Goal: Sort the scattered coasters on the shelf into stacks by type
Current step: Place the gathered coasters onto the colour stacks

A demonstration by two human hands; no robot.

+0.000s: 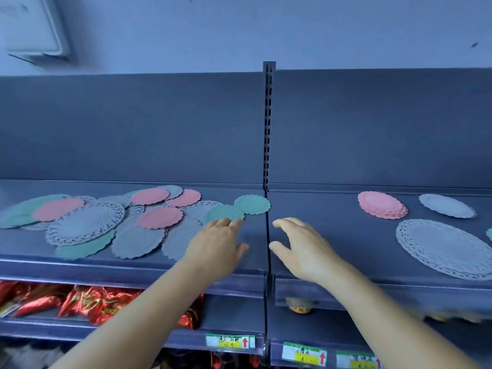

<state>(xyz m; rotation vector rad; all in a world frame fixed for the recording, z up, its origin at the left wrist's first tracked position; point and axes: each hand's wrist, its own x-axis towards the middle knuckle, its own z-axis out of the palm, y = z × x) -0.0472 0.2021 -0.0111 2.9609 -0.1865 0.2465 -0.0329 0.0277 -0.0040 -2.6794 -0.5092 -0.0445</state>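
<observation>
**Reaching for the next green coaster**

The scattered coasters [111, 222] lie overlapping on the left bay of the shelf [253, 251]: pink, green and grey rounds with larger lace doilies among them. One ribbed green coaster [225, 213] sits at the pile's right edge, and a scalloped green coaster [252, 204] lies just beyond it by the centre upright [267, 129]. On the right bay the sorting has begun: a pink stack [382, 204], a small grey coaster [447, 205] and a large white doily [444, 247], each apart.

The step in hand looks like picking the ribbed green one. The left hand [217, 243] lies flat, fingers straight, tips touching its near edge, holding nothing. The right hand [303, 246] hovers over bare shelf, fingers loosely curled, empty. Next, the thin edge likely needs lifting or sliding free before a pinch.
</observation>
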